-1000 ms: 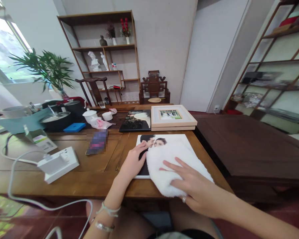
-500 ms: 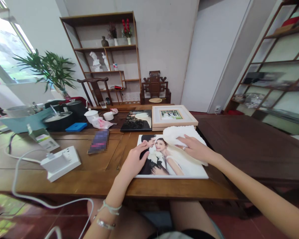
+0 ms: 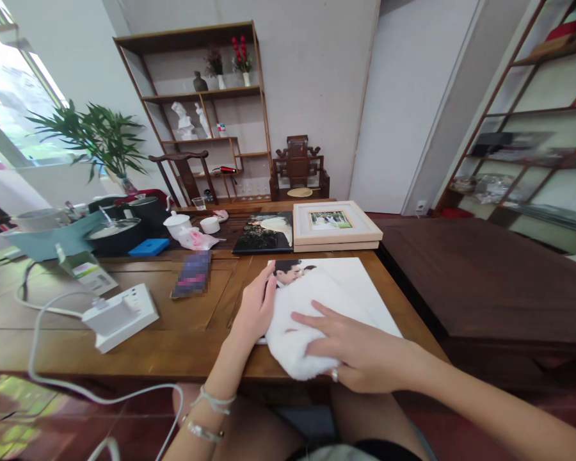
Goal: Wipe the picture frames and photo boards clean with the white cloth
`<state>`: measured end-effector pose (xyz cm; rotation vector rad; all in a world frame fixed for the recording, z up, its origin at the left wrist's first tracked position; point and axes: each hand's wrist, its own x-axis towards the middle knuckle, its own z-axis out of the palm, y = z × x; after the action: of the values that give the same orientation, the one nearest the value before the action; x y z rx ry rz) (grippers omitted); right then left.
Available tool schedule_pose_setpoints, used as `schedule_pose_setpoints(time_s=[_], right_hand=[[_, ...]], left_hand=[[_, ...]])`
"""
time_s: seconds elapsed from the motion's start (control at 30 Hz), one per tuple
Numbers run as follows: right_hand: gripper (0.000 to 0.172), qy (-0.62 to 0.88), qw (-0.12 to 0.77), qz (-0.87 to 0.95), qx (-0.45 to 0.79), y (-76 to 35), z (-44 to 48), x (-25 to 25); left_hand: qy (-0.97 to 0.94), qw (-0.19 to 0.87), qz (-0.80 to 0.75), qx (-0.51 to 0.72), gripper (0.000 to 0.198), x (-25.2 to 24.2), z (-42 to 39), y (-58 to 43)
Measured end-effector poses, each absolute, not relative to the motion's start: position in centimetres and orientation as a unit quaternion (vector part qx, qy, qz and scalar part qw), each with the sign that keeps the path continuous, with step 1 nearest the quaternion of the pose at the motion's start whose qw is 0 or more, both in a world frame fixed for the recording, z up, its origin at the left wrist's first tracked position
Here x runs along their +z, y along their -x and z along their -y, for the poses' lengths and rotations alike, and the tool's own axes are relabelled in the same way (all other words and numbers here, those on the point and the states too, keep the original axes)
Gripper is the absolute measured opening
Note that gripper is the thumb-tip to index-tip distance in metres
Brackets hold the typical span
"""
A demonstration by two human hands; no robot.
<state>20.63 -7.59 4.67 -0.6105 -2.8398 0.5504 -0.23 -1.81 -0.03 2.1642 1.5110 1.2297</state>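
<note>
A glossy wedding photo panel lies flat on the wooden table in front of me. Bunched over its lower left and middle is a fluffy white cloth, which covers most of the pictured couple and hangs past the near edge. My right hand grips this cloth and presses it down, with some fingers spread on top and a ring showing. Along the panel's left edge rests my left hand, its fingers stretched out, holding nothing and beside the cloth.
Behind the panel lie a dark photo panel and stacked light wood frames. To the left are a pixelated dark item, a white power strip with its cord, a blue box, a white teapot and pots.
My right hand has swept the white cloth from the panel's upper right toward me and left. My left hand has shifted slightly left, from the photo's face to its edge.
</note>
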Motion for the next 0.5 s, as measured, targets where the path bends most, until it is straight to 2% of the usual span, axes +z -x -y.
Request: schedule_pose_setpoints(time_s=[0.07,0.2,0.37,0.5], right_hand=[[0.04,0.234,0.071,0.943,0.225,-22.0,7.9,5.3],[0.021,0.355,0.079,0.891,0.272,-25.4,6.7,5.5],[0.037,0.474,0.216,0.814,0.256,-28.9,4.1,4.1],[0.04,0.511,0.329,0.754,0.249,-29.7,3.2,3.0]], left_hand=[[-0.744,0.114,-0.515,0.411,0.041,0.0,1.8,0.2],[-0.767,0.089,-0.507,0.383,0.032,-0.2,1.5,0.1],[-0.751,0.043,-0.551,0.362,0.027,-1.0,1.1,0.5],[-0.727,0.046,-0.583,0.358,0.026,-1.3,1.0,0.6]])
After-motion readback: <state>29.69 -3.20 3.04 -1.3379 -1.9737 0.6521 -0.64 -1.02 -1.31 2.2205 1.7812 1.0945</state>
